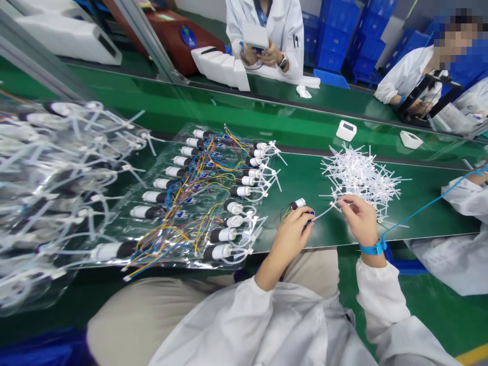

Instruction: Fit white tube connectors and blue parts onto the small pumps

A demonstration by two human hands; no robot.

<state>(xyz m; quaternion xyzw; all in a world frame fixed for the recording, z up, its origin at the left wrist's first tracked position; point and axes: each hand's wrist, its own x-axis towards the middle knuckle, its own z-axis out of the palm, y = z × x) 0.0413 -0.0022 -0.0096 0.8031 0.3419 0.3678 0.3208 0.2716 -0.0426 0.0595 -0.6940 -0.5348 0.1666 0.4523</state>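
Note:
My left hand (pixel 292 231) is closed on a small blue-and-black part (pixel 311 215), mostly covered by the fingers. A thin white tube (pixel 324 211) runs from that part toward my right hand (pixel 359 218). My right thumb and fingers pinch the white tube connector (pixel 334 204) at the tube's other end. Just beyond my left fingers lies a small black-and-white motor (pixel 298 203) with thin coloured wires. Behind my right hand is a tangled pile of white tube pieces with connectors (pixel 358 173).
Rows of wired motors (pixel 165 184) lie on clear plastic bags to the left. More bagged tubing assemblies (pixel 34 203) are heaped at far left. Two white casings (pixel 346 130) rest on the ledge ahead. Co-workers sit opposite and at right. A blue cord (pixel 430 203) runs from my right wristband.

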